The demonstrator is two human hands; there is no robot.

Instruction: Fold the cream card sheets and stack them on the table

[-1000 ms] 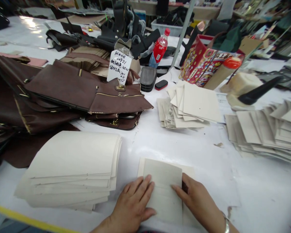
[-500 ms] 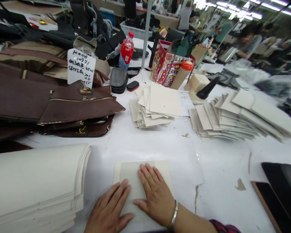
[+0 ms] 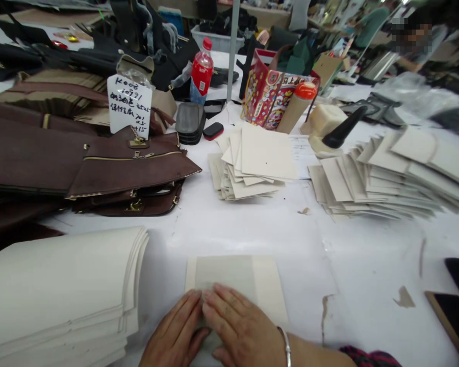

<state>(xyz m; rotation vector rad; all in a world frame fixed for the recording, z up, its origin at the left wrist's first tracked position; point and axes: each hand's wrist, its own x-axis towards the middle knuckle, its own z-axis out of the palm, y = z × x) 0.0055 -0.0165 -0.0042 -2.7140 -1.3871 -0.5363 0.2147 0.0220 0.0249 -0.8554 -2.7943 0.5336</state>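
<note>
1. The cream sheet [image 3: 270, 290] lies flat on the white table [image 3: 229, 224], at the near edge of the view, in front of the person. On it lies a grey piece [image 3: 225, 270]; cream strips show at its left and right sides.
2. The left hand [image 3: 174, 331] rests on the grey piece from the 7 o'clock side, its fingers close together, the thumb a little apart.
3. The right hand [image 3: 245, 326] lies from the 5 o'clock side, palm down, its fingers nearly together. The fingertips of both hands meet or almost meet; I cannot tell exactly. Neither hand clamps anything.
4. The step in hand, as I judge it, is pressing or smoothing the grey piece on the sheet.
5. The next move calls, I think, for light and even pressure, so that the two layers do not slide apart.
6. Around the sheet: at 9 o'clock, near, is a pile of large sheets [image 3: 61, 285]; at 12 o'clock, a pile of small cards [image 3: 268, 153]; at 2 o'clock, a fanned pile [image 3: 386, 178].
7. Farther, at 11 o'clock, are the brown bags [image 3: 137, 173] with a handwritten tag [image 3: 130, 107]; toward 12 o'clock stands a red bottle [image 3: 201, 74].
</note>
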